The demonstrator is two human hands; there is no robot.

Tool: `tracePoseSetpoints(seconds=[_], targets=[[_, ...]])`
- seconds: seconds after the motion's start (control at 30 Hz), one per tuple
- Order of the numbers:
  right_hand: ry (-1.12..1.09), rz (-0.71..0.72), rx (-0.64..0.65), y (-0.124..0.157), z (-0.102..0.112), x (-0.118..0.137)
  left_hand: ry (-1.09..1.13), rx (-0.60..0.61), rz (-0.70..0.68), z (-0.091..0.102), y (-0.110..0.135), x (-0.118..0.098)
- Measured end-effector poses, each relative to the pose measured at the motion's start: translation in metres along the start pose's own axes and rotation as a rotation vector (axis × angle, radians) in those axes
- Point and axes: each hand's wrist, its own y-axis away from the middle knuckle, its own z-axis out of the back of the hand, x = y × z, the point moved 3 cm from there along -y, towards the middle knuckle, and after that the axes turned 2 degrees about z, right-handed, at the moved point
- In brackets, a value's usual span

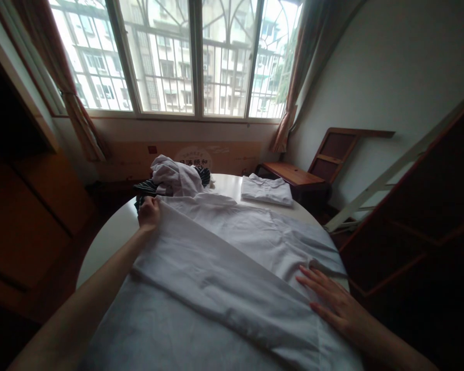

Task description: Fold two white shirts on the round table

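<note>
A white shirt [216, 268] lies spread across the round table, one long sleeve-like strip of it laid diagonally over the rest. My left hand [149, 212] is closed on the cloth at the upper left, beside the crumpled pile. At the lower right, my right hand [327, 296] rests flat on the shirt with its fingers spread. Part of the garment hangs past the right edge of the table, and its near end runs out of view at the bottom.
The white round table [108, 239] carries a crumpled heap of clothes [178, 175] with striped cloth at the back left. A folded white shirt [266, 189] sits at the back right. Beyond stands a wooden chair [294, 172]; a large cardboard box [232, 154] is below the window.
</note>
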Motion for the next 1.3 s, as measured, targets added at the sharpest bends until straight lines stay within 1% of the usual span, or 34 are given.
tracePoseSetpoints(seconds=[0.07, 0.13, 0.17, 0.23, 0.3, 0.37, 0.4, 0.5, 0.57, 0.63, 0.7, 0.83, 0.93, 1.0, 1.07, 1.1, 1.17, 1.23, 1.3], targets=[[-0.004, 0.002, 0.004, -0.001, 0.000, -0.002, -0.096, -0.037, -0.094, -0.001, 0.006, 0.000], [-0.004, -0.002, 0.008, -0.001, -0.001, -0.004, -0.196, -0.056, -0.249, -0.002, 0.014, -0.002], [-0.004, -0.002, 0.005, 0.000, -0.001, -0.004, -0.225, -0.036, -0.329, -0.004, 0.019, -0.002], [-0.002, -0.001, -0.025, 0.001, -0.002, -0.003, -0.251, 0.066, -0.459, -0.010, 0.028, -0.002], [0.005, -0.004, -0.076, 0.003, -0.004, -0.001, -0.282, 0.200, -0.508, -0.018, 0.036, 0.001], [0.025, -0.009, -0.147, 0.004, -0.005, 0.004, -0.336, 0.317, -0.470, -0.026, 0.041, 0.006], [0.038, -0.006, -0.184, 0.004, -0.006, 0.007, -0.364, 0.357, -0.439, -0.029, 0.042, 0.008], [0.077, 0.040, -0.273, 0.006, -0.006, 0.014, -0.411, 0.420, -0.392, -0.034, 0.043, 0.010], [0.088, 0.071, -0.303, 0.007, -0.005, 0.017, -0.422, 0.436, -0.387, -0.034, 0.043, 0.010], [0.085, 0.065, -0.331, 0.007, -0.003, 0.018, -0.425, 0.446, -0.386, -0.033, 0.043, 0.010], [0.054, 0.013, -0.380, 0.008, -0.001, 0.019, -0.416, 0.438, -0.389, -0.033, 0.043, 0.010], [-0.086, -0.101, -0.485, 0.012, -0.001, 0.027, -0.398, 0.372, -0.365, -0.032, 0.042, 0.012], [-0.158, -0.144, -0.507, 0.014, -0.002, 0.032, -0.404, 0.404, -0.354, -0.033, 0.041, 0.012], [-0.206, -0.164, -0.503, 0.014, -0.002, 0.031, -0.417, 0.423, -0.344, -0.033, 0.041, 0.011], [-0.280, -0.202, -0.516, 0.013, -0.003, 0.024, -0.427, 0.408, -0.336, -0.032, 0.040, 0.010], [-0.334, -0.243, -0.542, 0.013, -0.003, 0.018, -0.431, 0.399, -0.336, -0.032, 0.040, 0.009], [-0.509, -0.386, -0.640, 0.017, -0.003, 0.001, -0.433, 0.392, -0.338, -0.031, 0.041, 0.008], [-0.800, -0.565, -0.722, 0.024, -0.004, -0.015, -0.434, 0.395, -0.343, -0.031, 0.042, 0.008], [-1.175, -0.684, -0.731, 0.030, -0.006, -0.024, -0.435, 0.395, -0.349, -0.032, 0.042, 0.008]])
